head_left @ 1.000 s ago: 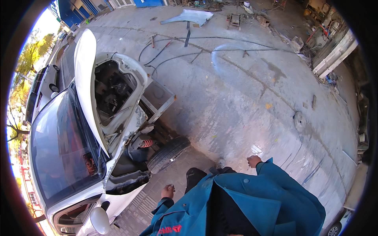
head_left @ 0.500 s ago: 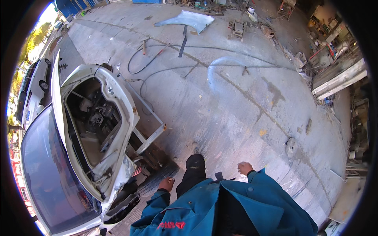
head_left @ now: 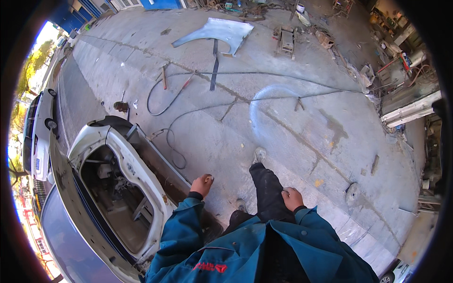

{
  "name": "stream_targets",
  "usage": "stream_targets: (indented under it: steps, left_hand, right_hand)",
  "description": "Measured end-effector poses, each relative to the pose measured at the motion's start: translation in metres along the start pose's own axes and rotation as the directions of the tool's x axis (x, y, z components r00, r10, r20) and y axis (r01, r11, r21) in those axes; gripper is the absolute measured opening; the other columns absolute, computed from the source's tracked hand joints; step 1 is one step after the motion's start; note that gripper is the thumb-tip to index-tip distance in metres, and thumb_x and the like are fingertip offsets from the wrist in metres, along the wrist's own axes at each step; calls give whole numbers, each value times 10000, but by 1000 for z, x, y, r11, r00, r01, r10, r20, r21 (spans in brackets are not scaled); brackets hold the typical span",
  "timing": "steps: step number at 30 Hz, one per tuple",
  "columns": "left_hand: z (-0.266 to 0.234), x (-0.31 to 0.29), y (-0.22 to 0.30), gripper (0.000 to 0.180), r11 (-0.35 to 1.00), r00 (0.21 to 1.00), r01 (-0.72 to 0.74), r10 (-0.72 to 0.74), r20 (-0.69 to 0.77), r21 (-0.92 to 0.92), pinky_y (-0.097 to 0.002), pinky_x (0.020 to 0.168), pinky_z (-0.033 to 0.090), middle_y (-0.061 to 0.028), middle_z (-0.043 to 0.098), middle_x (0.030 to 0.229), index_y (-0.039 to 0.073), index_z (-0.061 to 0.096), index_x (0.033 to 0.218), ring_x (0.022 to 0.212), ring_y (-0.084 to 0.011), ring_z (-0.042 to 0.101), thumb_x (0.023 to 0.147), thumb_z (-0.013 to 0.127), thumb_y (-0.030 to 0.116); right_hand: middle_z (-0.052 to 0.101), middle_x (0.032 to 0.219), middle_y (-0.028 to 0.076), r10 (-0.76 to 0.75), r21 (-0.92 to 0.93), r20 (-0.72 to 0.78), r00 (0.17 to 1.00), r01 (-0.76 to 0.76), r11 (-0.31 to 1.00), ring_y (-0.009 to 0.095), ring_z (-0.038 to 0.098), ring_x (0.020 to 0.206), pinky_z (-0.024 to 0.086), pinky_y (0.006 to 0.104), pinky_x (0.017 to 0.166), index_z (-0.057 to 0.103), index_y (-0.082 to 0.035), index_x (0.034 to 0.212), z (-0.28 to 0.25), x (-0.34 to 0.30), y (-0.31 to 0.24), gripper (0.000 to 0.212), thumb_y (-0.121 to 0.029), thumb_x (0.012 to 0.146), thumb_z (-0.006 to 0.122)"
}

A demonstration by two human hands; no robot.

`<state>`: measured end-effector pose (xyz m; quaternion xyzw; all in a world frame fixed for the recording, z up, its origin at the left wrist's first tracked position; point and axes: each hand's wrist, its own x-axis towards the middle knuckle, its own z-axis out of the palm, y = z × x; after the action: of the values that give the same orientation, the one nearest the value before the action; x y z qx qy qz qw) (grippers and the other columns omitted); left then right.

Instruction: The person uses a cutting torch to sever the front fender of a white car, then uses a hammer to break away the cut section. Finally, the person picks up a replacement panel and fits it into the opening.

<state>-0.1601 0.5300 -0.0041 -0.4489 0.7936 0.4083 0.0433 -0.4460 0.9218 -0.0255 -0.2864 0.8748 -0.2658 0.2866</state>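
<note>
Beside the white car (head_left: 153,187), its hood (head_left: 85,212) upright, perhaps to leave the engine space (head_left: 113,203) reachable, the left hand (head_left: 201,185) curls (whether around something small, I cannot tell). The right hand (head_left: 292,198) is near the trouser leg (head_left: 269,188), its grip unclear, perhaps held low for balance.

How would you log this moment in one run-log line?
left hand: curled, near white car | right hand: by black trousers | hood: raised, engine bay exposed | concrete: detached fender, black hose
</note>
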Motion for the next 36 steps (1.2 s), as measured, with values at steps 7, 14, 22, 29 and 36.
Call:
stream_targets:
  steps: [7, 14, 22, 29, 36]
  left_hand:
    - [-42, 111, 47, 411, 979, 978, 194, -189, 91, -58, -426, 895, 616, -176, 812, 1034, 6, 758, 1241, 958, -320, 791, 1062, 649, 360]
    - [-64, 225, 89, 418, 781, 878, 478, -425, 218, -402, -370, 794, 613, -127, 809, 1074, -27, 710, 1276, 929, -236, 787, 1108, 622, 346]
    - [-104, 388, 142, 387, 585, 858, 508, -408, 313, -632, -382, 810, 604, -139, 797, 1118, 7, 716, 1206, 957, -250, 777, 1094, 650, 371]
    - [-136, 562, 172, 370, 536, 758, 649, -514, 402, -539, -397, 789, 609, -134, 797, 1115, 24, 704, 1201, 930, -239, 772, 1062, 697, 367]
    - [-119, 751, 216, 368, 419, 785, 592, -491, 377, -689, -407, 816, 634, -117, 796, 1104, 35, 672, 1250, 942, -244, 783, 1065, 689, 352]
  right_hand:
    - [751, 1164, 216, -1, -211, 181, 983, 40, 977, 461, 690, 1118, 548, 564, 1015, 740, -74, 1224, -31, 159, -63, 387, -385, 998, 697]
    - [748, 1152, 232, 99, -259, 481, 871, 34, 965, 453, 688, 1126, 552, 569, 1000, 744, -57, 1125, -93, 257, -87, 379, -407, 1003, 670]
    - [747, 1128, 233, 93, -289, 484, 870, 59, 955, 453, 693, 1090, 560, 559, 973, 746, -46, 1113, -143, 383, -132, 363, -385, 1017, 663]
    - [664, 1272, 184, 77, -289, 203, 976, -16, 957, 421, 606, 1239, 513, 575, 1022, 685, -69, 1300, -157, 489, -202, 415, -303, 962, 742]
    - [613, 1359, 173, 35, -302, 239, 970, 40, 953, 395, 539, 1328, 438, 558, 1118, 656, -47, 1375, -138, 582, -231, 549, -352, 932, 768]
